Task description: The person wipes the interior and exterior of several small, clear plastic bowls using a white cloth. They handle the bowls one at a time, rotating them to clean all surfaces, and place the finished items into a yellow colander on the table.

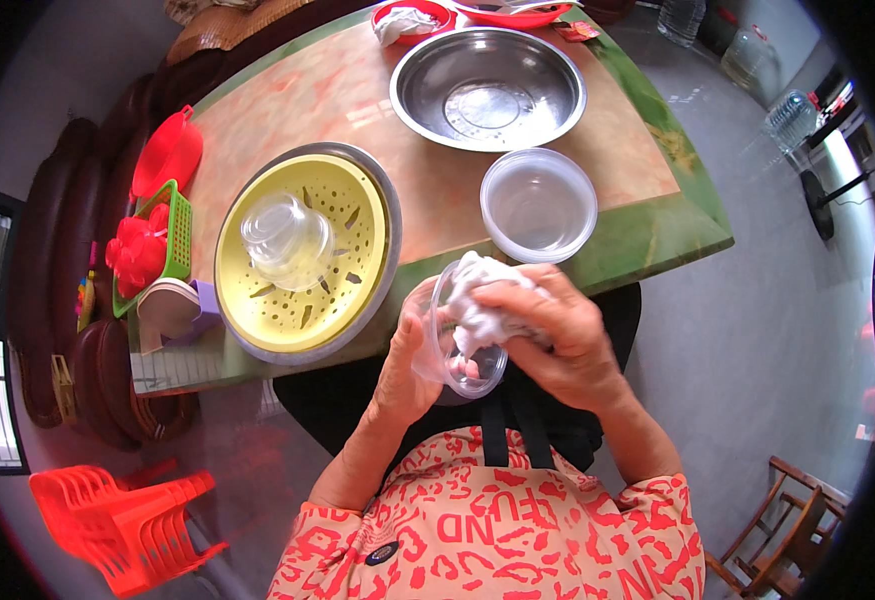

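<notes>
A clear round plastic container (475, 382) is tilted over my lap, and my left hand (409, 355) is closed round its left side. My right hand (567, 335) grips a bunched white cloth (490, 300), which presses at the container's rim and inside. Just beyond the hands, a stack of clear plastic bowls (539, 205) stands at the table's near edge. To the left sits a yellow colander (237, 290) inside a metal basin, with more clear plastic containers (282, 240) lying in it.
A large steel basin (407, 105) stands farther back, with red bowls (427, 12) behind it. At the table's left edge are a red basin (169, 155), a green basket (179, 235) and a purple holder (204, 310). Red plastic stools (122, 520) stand on the floor, lower left.
</notes>
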{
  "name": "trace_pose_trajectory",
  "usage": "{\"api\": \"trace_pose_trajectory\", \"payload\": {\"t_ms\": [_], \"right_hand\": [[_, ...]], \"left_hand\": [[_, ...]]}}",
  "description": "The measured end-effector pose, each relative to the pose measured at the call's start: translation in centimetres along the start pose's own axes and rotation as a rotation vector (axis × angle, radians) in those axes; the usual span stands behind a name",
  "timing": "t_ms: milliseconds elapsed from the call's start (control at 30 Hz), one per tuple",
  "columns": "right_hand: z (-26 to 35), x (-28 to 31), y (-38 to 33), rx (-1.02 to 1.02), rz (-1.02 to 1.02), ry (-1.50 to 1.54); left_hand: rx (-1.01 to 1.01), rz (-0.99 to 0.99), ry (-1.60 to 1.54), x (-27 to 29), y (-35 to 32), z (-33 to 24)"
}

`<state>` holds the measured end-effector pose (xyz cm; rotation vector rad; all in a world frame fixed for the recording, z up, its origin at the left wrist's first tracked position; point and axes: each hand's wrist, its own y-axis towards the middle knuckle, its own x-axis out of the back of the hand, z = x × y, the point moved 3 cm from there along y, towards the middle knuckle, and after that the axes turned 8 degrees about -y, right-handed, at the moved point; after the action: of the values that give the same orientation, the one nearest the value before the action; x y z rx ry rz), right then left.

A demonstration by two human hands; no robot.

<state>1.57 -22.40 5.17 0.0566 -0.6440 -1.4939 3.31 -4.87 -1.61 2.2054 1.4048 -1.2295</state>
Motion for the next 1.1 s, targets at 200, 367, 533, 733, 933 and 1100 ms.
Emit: {"api": "trace_pose_trajectory", "payload": {"t_ms": [200, 367, 533, 733, 933, 1100], "right_hand": [[-0.7, -3.2, -1.1, 0.277, 0.191, -0.806], [-1.0, -3.6, -2.1, 0.170, 0.431, -0.483], [-1.8, -3.0, -1.6, 0.253, 0.398, -0.513], [-1.4, -3.1, 0.0, 0.534, 0.093, -0.759], [-0.1, -3.4, 0.8, 0.467, 0.014, -0.803], [-0.1, -3.4, -0.5, 0.107, 0.237, -0.925]], "left_hand": [[0.034, 0.016, 0.075, -0.2, -0.3, -0.4], [0.012, 0.022, 0.060, 0.7, -0.1, 0.7], [0.035, -0.004, 0.035, -0.5, -0.2, 0.6], [0.205, 0.076, -0.201, 0.8, -0.4, 1.2], [0.172, 0.095, -0.311, -0.2, -0.4, 0.4], [0.149, 0.073, -0.141, 0.5, 0.0, 0.6]]}}
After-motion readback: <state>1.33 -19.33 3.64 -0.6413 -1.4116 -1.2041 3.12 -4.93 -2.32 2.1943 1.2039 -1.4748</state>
